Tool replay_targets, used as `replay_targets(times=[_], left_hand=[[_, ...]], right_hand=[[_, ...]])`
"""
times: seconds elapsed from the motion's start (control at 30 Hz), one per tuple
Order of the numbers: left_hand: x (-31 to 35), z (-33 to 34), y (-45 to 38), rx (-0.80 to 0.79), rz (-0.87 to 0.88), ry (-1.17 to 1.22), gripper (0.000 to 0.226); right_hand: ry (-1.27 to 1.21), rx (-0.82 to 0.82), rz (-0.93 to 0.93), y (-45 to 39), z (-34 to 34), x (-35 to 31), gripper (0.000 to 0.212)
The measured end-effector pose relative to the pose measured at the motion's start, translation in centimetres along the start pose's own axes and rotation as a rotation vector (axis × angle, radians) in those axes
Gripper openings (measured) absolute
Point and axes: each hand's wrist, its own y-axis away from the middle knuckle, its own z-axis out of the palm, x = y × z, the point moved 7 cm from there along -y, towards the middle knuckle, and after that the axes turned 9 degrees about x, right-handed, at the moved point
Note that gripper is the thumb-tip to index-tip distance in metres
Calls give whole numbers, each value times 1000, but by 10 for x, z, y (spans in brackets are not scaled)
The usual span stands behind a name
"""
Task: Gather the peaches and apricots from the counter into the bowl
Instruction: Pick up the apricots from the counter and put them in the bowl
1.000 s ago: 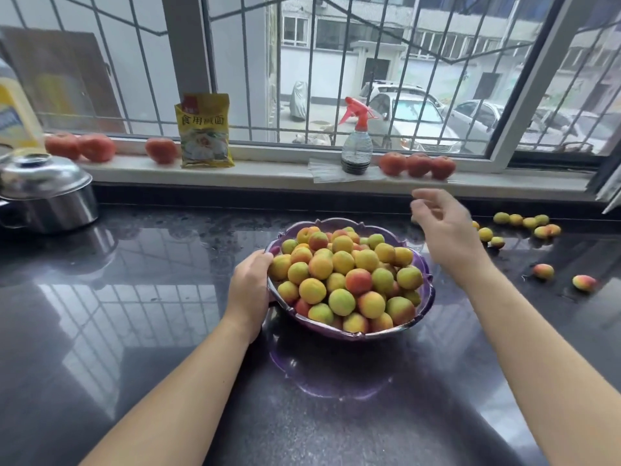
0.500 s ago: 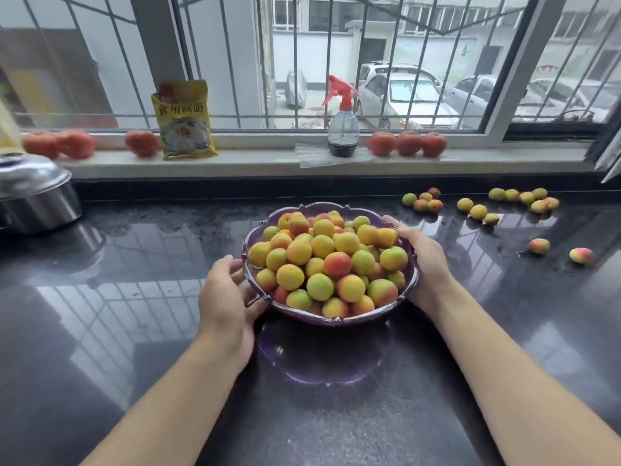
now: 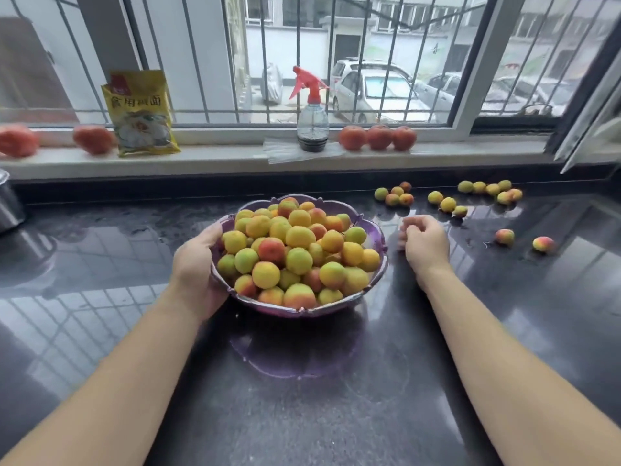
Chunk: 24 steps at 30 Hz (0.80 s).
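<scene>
A purple scalloped bowl [image 3: 379, 245] stands in the middle of the dark counter, heaped with yellow, green and red-blushed fruits [image 3: 295, 250]. My left hand [image 3: 198, 264] grips the bowl's left rim, thumb over the edge. My right hand [image 3: 425, 243] is just right of the bowl and apart from it, with fingers curled in and nothing visible in them. Loose fruits lie at the counter's far right: a cluster [image 3: 395, 195], another group [image 3: 447, 204], a row [image 3: 492, 190] by the wall, and two single ones [image 3: 504, 236] [image 3: 542, 244] nearer.
On the window sill stand a red-topped spray bottle [image 3: 312, 126], a yellow packet [image 3: 141, 112] and red round fruits [image 3: 378, 137] [image 3: 92, 139]. A steel pot [image 3: 8, 205] sits at the left edge. An open window frame [image 3: 588, 129] juts in at the right.
My right hand has let go of the bowl's right rim and moved to the right with its fingers curled. My left hand has closed round the left rim.
</scene>
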Motion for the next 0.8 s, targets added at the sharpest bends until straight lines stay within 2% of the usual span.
replay_targets(times=[0.1, 0.23, 0.43, 0.53, 0.7, 0.8], left_hand=[[2, 3, -12, -86, -53, 10, 51], [2, 19, -10, -170, -72, 34, 40], [-6, 18, -17, -203, -105, 76, 45], [-6, 20, -16, -225, -116, 70, 46], [-4, 21, -14, -229, -99, 70, 46], [-3, 22, -11, -219, -110, 71, 47]], right_hand=[[321, 80, -188, -36, 0, 1, 34], [565, 12, -339, -78, 24, 7, 47], [749, -83, -430, -116, 56, 13, 69], [768, -70, -398, -126, 60, 16, 63], [721, 36, -378, -128, 52, 10, 30], [675, 52, -405, -118, 47, 6, 35]])
